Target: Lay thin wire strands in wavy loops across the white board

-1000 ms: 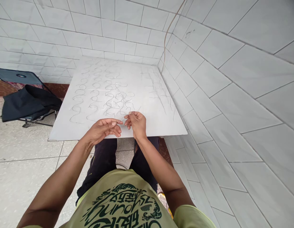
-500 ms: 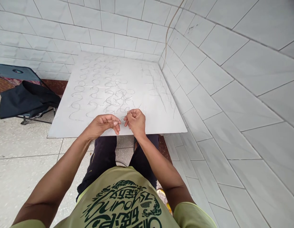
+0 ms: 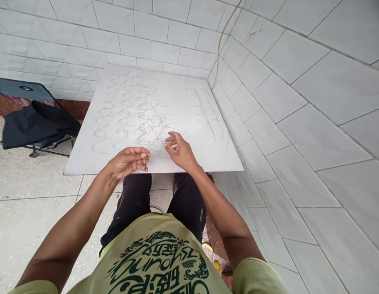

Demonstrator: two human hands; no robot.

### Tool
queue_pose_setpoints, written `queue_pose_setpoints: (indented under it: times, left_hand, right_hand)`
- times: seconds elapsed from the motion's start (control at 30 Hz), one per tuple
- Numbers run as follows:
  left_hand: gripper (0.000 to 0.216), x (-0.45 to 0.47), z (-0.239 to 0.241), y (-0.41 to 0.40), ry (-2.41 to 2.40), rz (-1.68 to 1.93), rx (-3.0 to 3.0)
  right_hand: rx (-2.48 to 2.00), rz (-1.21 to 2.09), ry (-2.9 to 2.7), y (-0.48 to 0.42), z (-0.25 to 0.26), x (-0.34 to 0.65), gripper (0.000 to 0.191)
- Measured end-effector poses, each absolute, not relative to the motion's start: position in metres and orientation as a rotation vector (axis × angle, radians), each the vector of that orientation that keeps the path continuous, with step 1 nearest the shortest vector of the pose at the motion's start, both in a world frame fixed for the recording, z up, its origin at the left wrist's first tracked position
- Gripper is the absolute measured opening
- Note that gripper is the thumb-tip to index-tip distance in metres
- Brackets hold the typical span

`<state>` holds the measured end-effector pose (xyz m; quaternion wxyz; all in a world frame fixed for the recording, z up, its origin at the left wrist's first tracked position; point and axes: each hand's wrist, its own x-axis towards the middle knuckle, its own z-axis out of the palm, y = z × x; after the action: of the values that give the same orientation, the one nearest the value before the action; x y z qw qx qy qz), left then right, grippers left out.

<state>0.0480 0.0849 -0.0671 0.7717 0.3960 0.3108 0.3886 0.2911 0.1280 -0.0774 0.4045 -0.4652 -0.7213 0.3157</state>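
Observation:
Near the front edge of a white board (image 3: pixel 174 165), my left hand (image 3: pixel 131 160) pinches with thumb and forefinger what looks like a thin curved wire (image 3: pixel 159 154), very faint here. My right hand (image 3: pixel 181 152) is just right of it, above the board, fingers apart and apparently holding nothing. Thin wavy wires (image 3: pixel 125 110) lie in columns across the board's left part. A tangled cluster of curly wires (image 3: pixel 151 122) lies in the middle, just beyond my hands. Straighter thin wires (image 3: pixel 204 110) are scattered on the right side.
Tiled walls (image 3: pixel 159 32) border the board behind and on the right. A cable (image 3: pixel 220 45) hangs down at the corner. On the left stands a folding chair (image 3: pixel 27 87) with a dark cloth (image 3: pixel 39 124) over it. My legs are under the board's front edge.
My right hand has opened and moved a little right and away from my left hand. My left hand has shifted slightly left, still pinched. The view has turned slightly.

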Motion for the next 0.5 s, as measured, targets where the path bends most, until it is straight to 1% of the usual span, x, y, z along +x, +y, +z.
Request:
queue_pose_setpoints:
  times: [0.1,0.13,0.23,0.27,0.33,0.4,0.47,0.5]
  left_hand:
    - [0.026,0.047,-0.066,0.084,0.655,0.779,0.827]
    - [0.026,0.048,-0.066,0.083,0.651,0.762,0.82]
    - [0.025,0.049,-0.068,0.081,0.652,0.742,0.812]
    - [0.024,0.05,-0.069,0.081,0.655,0.746,0.81]
    - [0.025,0.05,-0.071,0.079,0.663,0.758,0.808]
    - [0.025,0.051,-0.072,0.079,0.671,0.769,0.811]
    - [0.024,0.051,-0.073,0.078,0.684,0.781,0.818]
    - [0.023,0.052,-0.073,0.077,0.692,0.788,0.821]
  right_hand:
    - [-1.019,0.701,-2.067,0.134,-0.065,0.295,0.053]
    - [-0.984,0.665,-2.153,0.135,-0.061,0.294,0.05]
    - [-1.041,0.522,-2.404,0.136,-0.054,0.289,0.03]
    - [-1.108,0.456,-2.462,0.135,-0.053,0.286,0.031]
    - [-1.236,0.321,-2.513,0.132,-0.055,0.281,0.039]
    - [-1.304,0.249,-2.481,0.129,-0.059,0.277,0.042]
    - [-1.337,0.337,-2.372,0.127,-0.064,0.274,0.041]
    - [-1.349,0.461,-2.28,0.126,-0.066,0.273,0.04]
